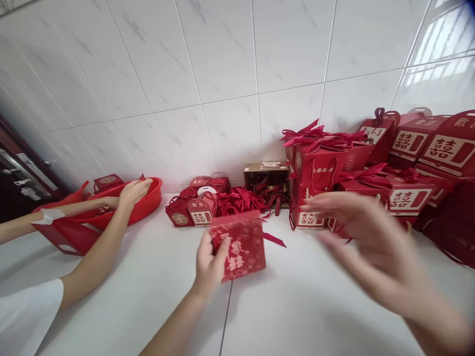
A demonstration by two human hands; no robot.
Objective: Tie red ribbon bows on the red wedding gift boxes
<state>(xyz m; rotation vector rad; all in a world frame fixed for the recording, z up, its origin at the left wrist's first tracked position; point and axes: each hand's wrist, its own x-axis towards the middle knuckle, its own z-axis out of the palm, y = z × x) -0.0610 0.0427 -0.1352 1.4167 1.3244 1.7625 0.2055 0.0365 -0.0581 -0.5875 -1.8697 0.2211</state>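
My left hand (pixel 211 267) grips a red gift box (pixel 241 249) by its left side, thumb across the front. The box has pale printed characters and is held just above the white floor. My right hand (pixel 367 247) is in the air to the right, smeared by motion, with thumb and fingers apart and nothing seen in it. Behind it are red gift boxes with ribbon bows (pixel 322 163). Past the held box lies a heap of dark red ribbon (pixel 241 201).
At left, a co-worker's hands (pixel 135 192) reach into a red plastic basin (pixel 154 198), beside a red bag (pixel 70 235). Small red boxes (pixel 202 212) stand by the tiled wall, near an open cardboard box (pixel 284 175). More red boxes (pixel 445 143) are stacked at right.
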